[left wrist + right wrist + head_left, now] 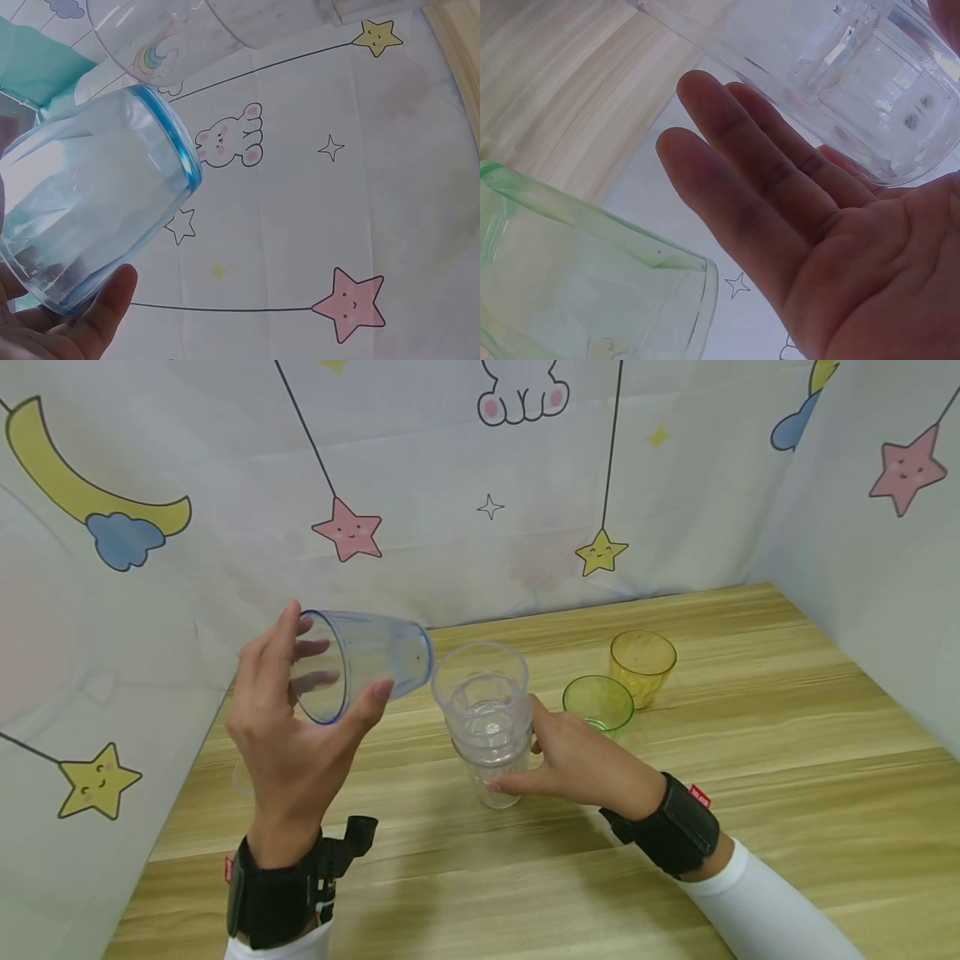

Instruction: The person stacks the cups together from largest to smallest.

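Nearest, black wrist straps (272, 897) sit above white sleeves (772, 906). The left hand (288, 727) holds the blue-rimmed cup (378, 656) near its mouth, thumb along the near wall, fingers on the far side. This cup lies tilted on its side in the air, its base toward the stack of clear cups (491, 735) and just beside its rim; contact cannot be confirmed. The right hand (577, 752) grips the stack low, between thumb and fingers. The stack is mouth up; whether its base bears on the wood-grain table (750, 752) cannot be determined. Beyond the right hand stands the green cup (598, 702), partly hidden; farther, the yellow cup (642, 664). Behind hangs a printed cloth (427, 460).
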Demonstrator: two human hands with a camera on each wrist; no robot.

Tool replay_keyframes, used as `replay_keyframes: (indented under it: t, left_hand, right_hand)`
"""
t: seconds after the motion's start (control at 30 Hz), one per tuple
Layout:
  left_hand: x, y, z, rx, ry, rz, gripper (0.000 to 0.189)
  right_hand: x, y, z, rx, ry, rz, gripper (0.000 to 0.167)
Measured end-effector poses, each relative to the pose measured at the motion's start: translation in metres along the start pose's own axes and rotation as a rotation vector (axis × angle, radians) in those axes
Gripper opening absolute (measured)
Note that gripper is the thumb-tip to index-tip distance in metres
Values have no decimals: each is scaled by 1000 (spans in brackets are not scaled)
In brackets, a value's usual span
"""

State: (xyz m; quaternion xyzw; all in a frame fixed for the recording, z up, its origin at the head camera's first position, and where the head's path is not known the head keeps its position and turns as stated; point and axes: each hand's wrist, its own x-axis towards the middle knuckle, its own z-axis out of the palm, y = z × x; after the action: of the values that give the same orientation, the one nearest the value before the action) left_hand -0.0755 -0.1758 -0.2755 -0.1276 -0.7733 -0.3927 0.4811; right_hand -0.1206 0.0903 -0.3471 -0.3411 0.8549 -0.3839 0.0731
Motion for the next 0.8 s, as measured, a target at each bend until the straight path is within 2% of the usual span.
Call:
replay_keyframes:
  t: [0.13, 0.5, 0.63, 0.8]
  left_hand:
    - [0, 3, 1, -20, 15, 20, 90]
    - [-1, 9, 4, -153, 11, 27, 98]
    - [-1, 13, 7, -207, 0, 55, 98]
    - [-3, 18, 12, -229, -37, 74, 96]
  right_hand:
    - [0, 0, 0, -13, 1, -8, 92]
    - [1, 0, -1, -10, -6, -10, 90]
    - [0, 1, -1, -11, -9, -8, 89]
    - [0, 1, -1, 0, -20, 3, 90]
